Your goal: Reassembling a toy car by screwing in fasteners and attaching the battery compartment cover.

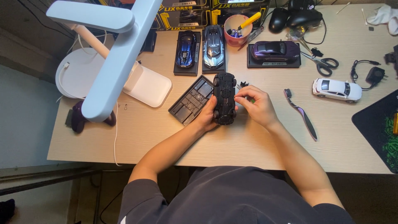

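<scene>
Gripping the upside-down black model car (224, 98) from its left flank, left hand (208, 114) clamps it over the desk (265, 145), long axis pointing away, while right hand (256, 104) pinches at its right edge, beside the black base tray (191, 100).

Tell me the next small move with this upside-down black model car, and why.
Probably keep the left hand steadying the black model car and let the right hand work at its underside. The car lies belly-up, off the empty black display base beside it, and the right fingertips already touch its edge.
</scene>
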